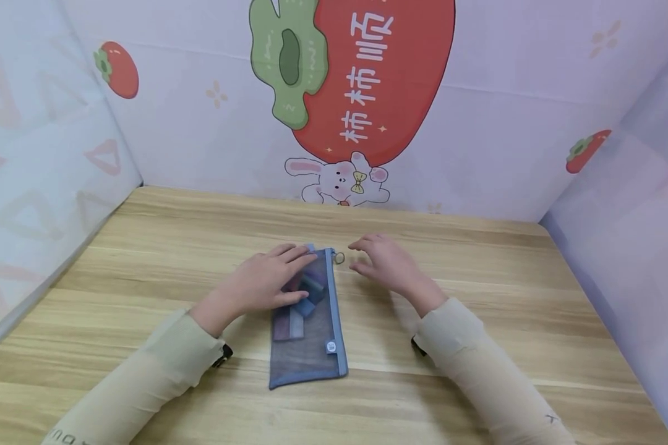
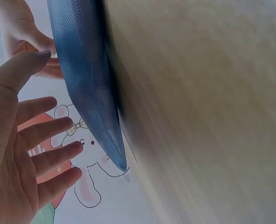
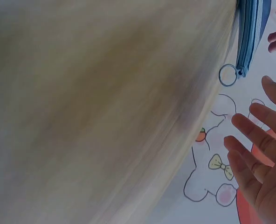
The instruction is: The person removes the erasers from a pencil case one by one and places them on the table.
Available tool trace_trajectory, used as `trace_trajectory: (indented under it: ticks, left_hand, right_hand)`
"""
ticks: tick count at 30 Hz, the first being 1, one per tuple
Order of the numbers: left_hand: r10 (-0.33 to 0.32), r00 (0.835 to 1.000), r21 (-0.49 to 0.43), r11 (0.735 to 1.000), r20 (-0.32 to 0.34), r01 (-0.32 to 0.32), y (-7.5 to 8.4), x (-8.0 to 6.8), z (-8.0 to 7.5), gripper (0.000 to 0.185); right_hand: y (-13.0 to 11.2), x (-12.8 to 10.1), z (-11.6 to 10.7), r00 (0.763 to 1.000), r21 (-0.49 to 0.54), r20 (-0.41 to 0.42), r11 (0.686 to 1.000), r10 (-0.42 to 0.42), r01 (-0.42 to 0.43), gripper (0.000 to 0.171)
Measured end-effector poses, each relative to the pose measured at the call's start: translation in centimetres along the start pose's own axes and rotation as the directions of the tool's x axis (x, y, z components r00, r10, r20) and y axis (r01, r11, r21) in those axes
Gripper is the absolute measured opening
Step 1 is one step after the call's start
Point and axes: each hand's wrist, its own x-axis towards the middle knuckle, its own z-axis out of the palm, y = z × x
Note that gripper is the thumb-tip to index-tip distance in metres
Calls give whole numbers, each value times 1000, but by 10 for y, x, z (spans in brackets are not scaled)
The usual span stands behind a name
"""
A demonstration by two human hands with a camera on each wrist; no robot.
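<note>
A blue mesh zip pouch (image 1: 306, 358) lies flat on the table, its zipper along the right side. Several coloured block-like pieces (image 1: 303, 306), blue, teal and purple, show through the mesh; their kind is unclear. My left hand (image 1: 264, 278) is over the upper part of the pouch with fingers extended, hiding some of the pieces. The left wrist view shows those fingers spread beside the bulging pouch (image 2: 84, 60). To the right of the zipper's ring pull (image 1: 339, 258), my right hand (image 1: 392, 266) hovers with loosely bent fingers, apart from the ring and holding nothing.
The pouch is on a wood-grain table (image 1: 200, 222). Behind it stands a white printed backdrop (image 1: 479, 154) with persimmons and a rabbit. Fabric walls close in the left side (image 1: 50, 185) and the right side (image 1: 634, 204).
</note>
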Motion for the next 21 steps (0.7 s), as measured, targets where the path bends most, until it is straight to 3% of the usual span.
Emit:
trace_trajectory:
  ticks: [11, 21]
  left_hand:
    - [3, 998, -29, 1000, 61, -1, 2, 3, 0, 69]
    - [10, 993, -71, 997, 118, -2, 1, 5, 0, 63]
  right_hand:
    - [-6, 26, 7, 996, 97, 87, 994, 36, -44, 33]
    - [-9, 34, 10, 986, 183, 156, 980, 56, -84, 21]
